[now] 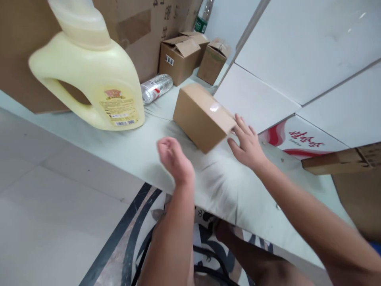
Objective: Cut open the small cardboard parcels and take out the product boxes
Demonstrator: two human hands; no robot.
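The bench [131, 153] is the largest thing here, and its pale cover is wrinkled near the middle, so a cardboard edge sliding over those folds could catch and tip. The white panels [276, 51] rise along its right side, close enough that a box swung that way might knock them. On the left, the pale yellow jug [98, 75] stands upright near the front edge; a sideways sweep of the left arm could bump it and, being tall, it might topple. The brown box [198, 119] is between jug and panels, over the middle of the bench; I cannot tell whether it sits flat or is partly raised, and if raised it could drop on a corner. The clear bottle [157, 88] lies on its side behind the jug, where a nudge could set it rolling. The left hand [175, 157] is just apart from the box, blurred, its fingers seemingly curled, though how tightly I cannot tell. The right hand [246, 143] has its fingers apart, tips at the box's near right end, so one-sided pressure could twist the box away.
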